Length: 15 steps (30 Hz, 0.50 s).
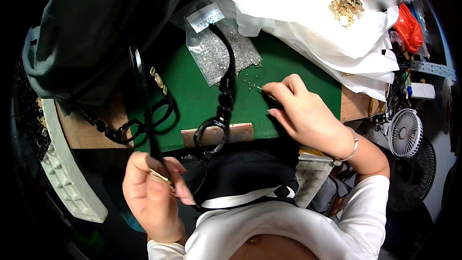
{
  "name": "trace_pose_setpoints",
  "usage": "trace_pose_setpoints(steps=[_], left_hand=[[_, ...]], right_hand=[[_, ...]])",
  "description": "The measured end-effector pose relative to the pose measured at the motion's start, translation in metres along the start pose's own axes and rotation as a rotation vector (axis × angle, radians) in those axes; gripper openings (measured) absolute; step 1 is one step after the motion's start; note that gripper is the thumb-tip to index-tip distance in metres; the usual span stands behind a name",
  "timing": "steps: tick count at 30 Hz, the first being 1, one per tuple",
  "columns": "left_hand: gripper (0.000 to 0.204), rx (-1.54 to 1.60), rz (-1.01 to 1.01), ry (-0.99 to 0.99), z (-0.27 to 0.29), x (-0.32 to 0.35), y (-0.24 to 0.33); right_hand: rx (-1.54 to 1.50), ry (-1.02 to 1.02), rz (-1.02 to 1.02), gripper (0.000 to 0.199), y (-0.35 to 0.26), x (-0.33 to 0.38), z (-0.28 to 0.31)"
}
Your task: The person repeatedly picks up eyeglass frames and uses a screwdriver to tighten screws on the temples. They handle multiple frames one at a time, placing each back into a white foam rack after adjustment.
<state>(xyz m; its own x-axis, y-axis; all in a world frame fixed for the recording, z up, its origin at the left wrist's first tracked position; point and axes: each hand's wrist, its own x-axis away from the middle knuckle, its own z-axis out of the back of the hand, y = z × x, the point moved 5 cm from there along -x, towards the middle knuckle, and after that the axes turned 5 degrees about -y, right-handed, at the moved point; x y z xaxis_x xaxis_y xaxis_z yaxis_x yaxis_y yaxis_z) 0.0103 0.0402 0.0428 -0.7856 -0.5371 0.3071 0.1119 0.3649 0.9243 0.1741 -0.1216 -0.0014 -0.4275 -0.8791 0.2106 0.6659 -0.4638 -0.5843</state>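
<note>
My left hand (pixel 153 193) is low, near my lap, pinching a small gold fitting on a black chain-link strap (pixel 151 115) that runs up across the green mat (pixel 192 91). My right hand (pixel 301 110) rests on the mat's right side and pinches a thin pin-like tool (pixel 263 90), its tip by a few tiny metal bits (pixel 250 84). A second black strap with a ring end (pixel 224 101) lies down the middle of the mat, between my two hands.
A clear bag of small silvery parts (pixel 216 50) lies at the mat's far edge. White sheets with gold hardware (pixel 342 2) sit at the back right, a dark bag (pixel 96 24) at the back left. A small white fan (pixel 404 132) stands to the right, a white foam piece (pixel 67 173) to the left.
</note>
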Motion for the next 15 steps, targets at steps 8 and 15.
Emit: trace_pose_setpoints(steps=[8,15], left_hand=[[0.028,0.697,0.228,-0.350,-0.012,0.001,-0.024],[0.024,0.691,0.432,-0.505,-0.041,-0.003,-0.048]], right_hand=[[0.163,0.153,-0.009,0.030,-0.006,-0.003,-0.008],[0.173,0.177,-0.044,0.034,-0.006,-0.003,-0.007]])
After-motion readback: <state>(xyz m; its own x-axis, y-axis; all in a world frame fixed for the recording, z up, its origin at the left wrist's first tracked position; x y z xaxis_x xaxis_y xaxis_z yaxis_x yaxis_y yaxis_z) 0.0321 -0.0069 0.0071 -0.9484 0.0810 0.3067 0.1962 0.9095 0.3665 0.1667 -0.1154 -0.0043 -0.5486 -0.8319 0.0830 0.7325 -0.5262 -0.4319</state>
